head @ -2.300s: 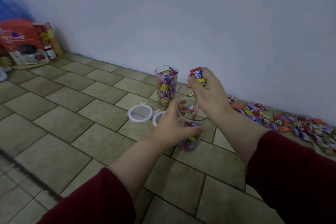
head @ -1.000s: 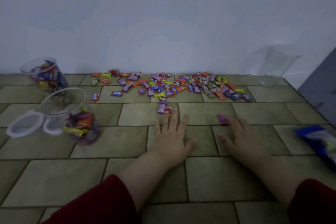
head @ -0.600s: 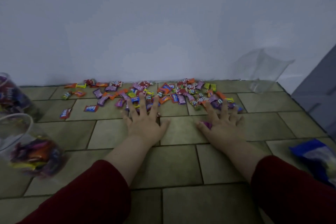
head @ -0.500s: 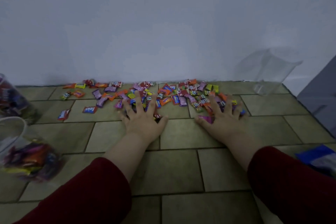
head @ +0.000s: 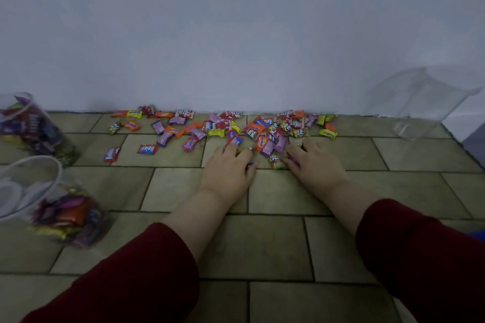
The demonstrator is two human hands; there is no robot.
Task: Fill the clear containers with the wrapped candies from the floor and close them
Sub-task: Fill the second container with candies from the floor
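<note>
Both hands are on the tiled floor (head: pixel 262 244) at the near edge of the wrapped candies (head: pixel 220 128) along the wall (head: pixel 236 34): my left hand (head: pixel 227 168) and right hand (head: pixel 316 166) each curl fingers round a few. Off left (both part-filled) stand the nearer container (head: pixel 52 207) and farther container (head: pixel 29 126).

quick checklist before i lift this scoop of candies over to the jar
1. Left hand on candies: ok, fingers curl into the pile.
2. Right hand on candies: ok, fingers curl in too.
3. How many each hand holds: cannot tell.
4. Near jar open, with room: ok, only part full.
5. Far jar closed: not ok, its top is open.
</note>
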